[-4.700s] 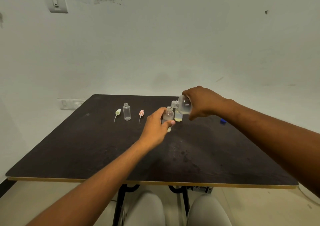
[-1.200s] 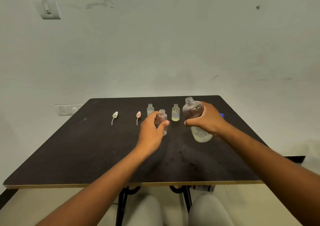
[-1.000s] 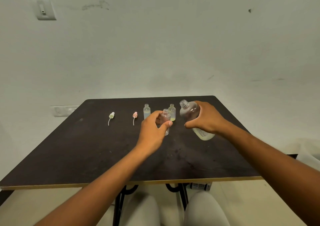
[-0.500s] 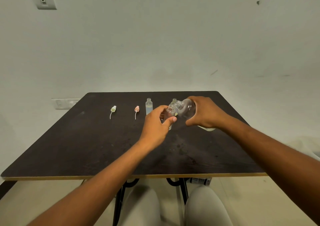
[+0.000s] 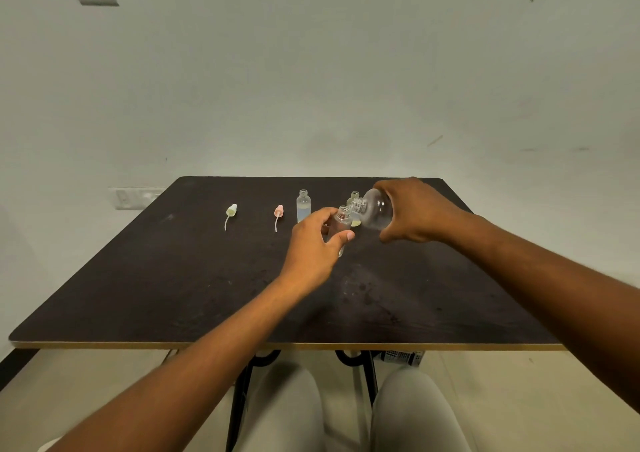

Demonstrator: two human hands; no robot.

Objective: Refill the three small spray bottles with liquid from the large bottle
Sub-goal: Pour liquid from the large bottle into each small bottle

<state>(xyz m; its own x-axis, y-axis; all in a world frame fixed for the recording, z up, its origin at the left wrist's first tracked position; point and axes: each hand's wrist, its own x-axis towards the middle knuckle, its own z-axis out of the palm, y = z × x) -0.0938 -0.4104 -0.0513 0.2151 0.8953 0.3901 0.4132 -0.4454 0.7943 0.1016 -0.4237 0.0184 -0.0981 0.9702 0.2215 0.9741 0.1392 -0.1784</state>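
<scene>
My right hand (image 5: pixel 414 211) grips the large clear bottle (image 5: pixel 374 211), tipped on its side with its open neck pointing left. The neck meets the mouth of a small clear bottle (image 5: pixel 341 221) that my left hand (image 5: pixel 313 247) holds upright just above the dark table (image 5: pixel 173 295). Behind them stands a small bottle with bluish liquid (image 5: pixel 303 205), uncapped. Another small bottle with yellowish liquid (image 5: pixel 355 198) is partly hidden behind the large bottle's neck.
A yellow spray cap with its tube (image 5: pixel 230 212) and a pink spray cap with its tube (image 5: pixel 278 213) lie on the table to the left of the bottles. The wall runs close behind the table's far edge. My knees show below the near edge.
My right hand has lifted the large bottle off the table and tipped it leftward. Its neck has reached the mouth of the small bottle in my left hand.
</scene>
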